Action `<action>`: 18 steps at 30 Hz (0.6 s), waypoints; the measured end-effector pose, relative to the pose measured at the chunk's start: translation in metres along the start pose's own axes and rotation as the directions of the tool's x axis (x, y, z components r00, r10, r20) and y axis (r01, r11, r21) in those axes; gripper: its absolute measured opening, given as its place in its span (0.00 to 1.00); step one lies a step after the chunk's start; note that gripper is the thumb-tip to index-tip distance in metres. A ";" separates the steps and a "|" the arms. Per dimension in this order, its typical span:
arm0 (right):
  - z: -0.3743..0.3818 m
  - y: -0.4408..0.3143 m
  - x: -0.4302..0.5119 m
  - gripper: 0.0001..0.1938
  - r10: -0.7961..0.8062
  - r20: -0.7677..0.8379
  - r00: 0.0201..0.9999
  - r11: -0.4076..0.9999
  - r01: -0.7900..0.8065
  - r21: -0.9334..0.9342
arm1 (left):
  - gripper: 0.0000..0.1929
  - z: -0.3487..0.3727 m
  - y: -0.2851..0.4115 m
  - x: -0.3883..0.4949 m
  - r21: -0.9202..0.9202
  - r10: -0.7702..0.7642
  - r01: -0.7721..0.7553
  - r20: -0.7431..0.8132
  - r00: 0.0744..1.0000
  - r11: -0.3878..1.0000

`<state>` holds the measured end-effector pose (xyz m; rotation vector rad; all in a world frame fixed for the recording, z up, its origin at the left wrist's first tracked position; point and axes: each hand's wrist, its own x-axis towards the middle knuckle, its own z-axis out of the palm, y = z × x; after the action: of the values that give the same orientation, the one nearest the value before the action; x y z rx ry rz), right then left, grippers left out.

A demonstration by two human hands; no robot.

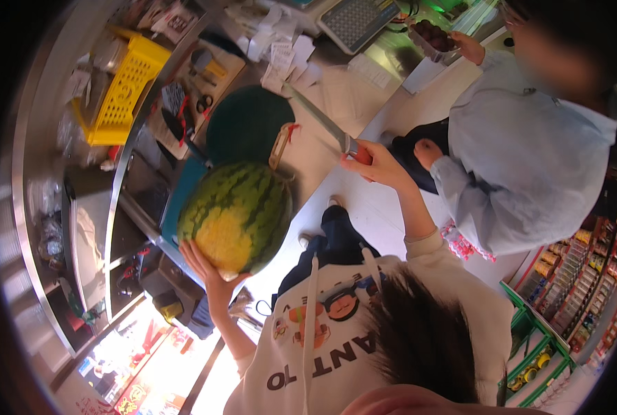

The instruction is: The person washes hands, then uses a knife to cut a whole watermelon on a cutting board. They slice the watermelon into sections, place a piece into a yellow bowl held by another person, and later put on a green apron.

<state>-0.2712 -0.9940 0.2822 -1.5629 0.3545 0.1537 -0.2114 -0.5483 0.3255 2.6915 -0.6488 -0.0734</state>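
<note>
A whole striped watermelon [238,212] with a large yellow patch rests on a teal cutting board [184,194] at the counter's edge. The spread fingers of my left hand [212,272] lie against its near end. Held up to the right of the melon is a long-bladed knife [319,116]. My right hand [373,163] grips its red handle, and the blade points up and left, apart from the melon. Just beyond the melon is a round dark green board [249,124], with a tan handle [280,148] tied with red string at its side.
Another knife [176,124], scissors [203,104] and a peeler-like yellow tool [210,65] lie left of the round board. Paper slips [282,57] and a scale or keypad device [360,23] stand farther back. A co-worker [526,150] at right holds a clear fruit box [433,39]. A yellow basket [129,85] sits left.
</note>
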 end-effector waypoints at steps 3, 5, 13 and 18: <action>0.038 -0.023 -0.025 0.13 0.005 0.154 0.988 0.996 -0.018 0.086 | 0.79 0.000 -0.001 -0.001 -0.013 0.016 -0.017 -0.032 0.999 1.000; 0.060 -0.034 -0.038 0.11 0.022 0.227 0.974 0.985 -0.061 0.164 | 0.77 0.000 -0.003 -0.001 -0.001 0.057 -0.057 -0.079 0.995 0.998; 0.127 -0.094 -0.092 0.15 -0.001 0.169 0.986 0.970 0.042 -0.240 | 0.74 0.006 -0.017 -0.008 0.050 0.125 -0.118 -0.192 0.973 0.992; 0.170 -0.138 -0.128 0.16 0.036 0.131 0.991 0.805 0.049 -0.591 | 0.74 0.016 -0.029 -0.009 -0.051 0.147 -0.170 -0.299 0.943 0.984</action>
<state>-0.3270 -0.8102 0.4484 -2.1643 0.1961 0.3957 -0.2094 -0.5260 0.2994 2.4958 -0.7467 0.3329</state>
